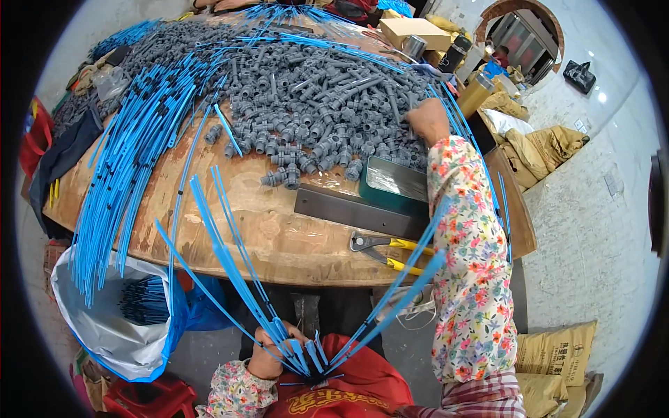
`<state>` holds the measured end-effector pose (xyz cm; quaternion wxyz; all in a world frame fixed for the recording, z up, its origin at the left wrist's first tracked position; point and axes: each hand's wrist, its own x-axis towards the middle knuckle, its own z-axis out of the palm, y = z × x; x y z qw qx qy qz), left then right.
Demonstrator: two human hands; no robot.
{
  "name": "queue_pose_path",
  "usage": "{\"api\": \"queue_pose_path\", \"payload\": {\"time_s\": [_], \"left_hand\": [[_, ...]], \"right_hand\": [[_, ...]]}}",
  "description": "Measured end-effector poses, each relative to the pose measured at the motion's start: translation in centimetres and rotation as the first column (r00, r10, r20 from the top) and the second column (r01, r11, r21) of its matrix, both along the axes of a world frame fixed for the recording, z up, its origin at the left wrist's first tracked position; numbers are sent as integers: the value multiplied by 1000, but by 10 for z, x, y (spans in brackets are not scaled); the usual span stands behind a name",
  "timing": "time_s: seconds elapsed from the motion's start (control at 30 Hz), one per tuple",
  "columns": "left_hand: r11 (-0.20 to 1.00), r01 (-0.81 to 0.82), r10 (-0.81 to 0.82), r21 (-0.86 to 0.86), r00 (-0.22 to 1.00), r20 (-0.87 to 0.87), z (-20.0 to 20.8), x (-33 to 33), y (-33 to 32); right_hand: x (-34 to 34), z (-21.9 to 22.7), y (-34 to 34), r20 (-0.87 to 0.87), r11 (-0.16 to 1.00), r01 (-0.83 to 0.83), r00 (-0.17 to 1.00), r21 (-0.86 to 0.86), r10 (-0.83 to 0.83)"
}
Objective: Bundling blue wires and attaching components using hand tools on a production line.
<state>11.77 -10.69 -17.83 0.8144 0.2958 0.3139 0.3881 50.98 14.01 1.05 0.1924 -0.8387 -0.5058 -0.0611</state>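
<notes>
Low at the table's near edge, my left hand [267,357] is closed round a fanned bundle of thin blue strips [230,254] above my red apron [341,386]. The strips' lower ends gather by a small dark piece I cannot make out. My right hand [428,120] reaches to the right side of a heap of grey plastic pipe fittings [313,97]. Its fingers are curled together among the fittings, beside more long blue strips [456,111]; whatever they hold is hidden. A floral sleeve [470,258] covers that arm.
On the wooden table [279,237] lie yellow-handled pincers [380,245], a dark bar [348,209] and a green-sided box [397,182]. Many blue strips [139,153] overhang the left edge above a white-lined blue bag [115,334]. A gold flask [476,94] stands right; sacks [557,355] sit beyond.
</notes>
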Motion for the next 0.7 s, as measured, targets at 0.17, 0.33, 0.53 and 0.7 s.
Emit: {"api": "queue_pose_path", "payload": {"time_s": [0.17,0.33,0.53,0.7], "left_hand": [[987,-62,84,-150,987,140,-11,-11,-4],[977,-50,103,-209,962,252,-45,-29,-4],[908,227,-416,351,576,704,-78,-15,32],[827,312,-562,468,472,679,-28,-11,22]], "right_hand": [[-9,16,-51,-418,905,-221,829,364,370],[-100,24,-159,-787,835,-247,284,492,548],[-177,-66,-270,-856,862,-228,-382,453,349],[-233,-147,-319,-800,894,-128,-514,429,310]]}}
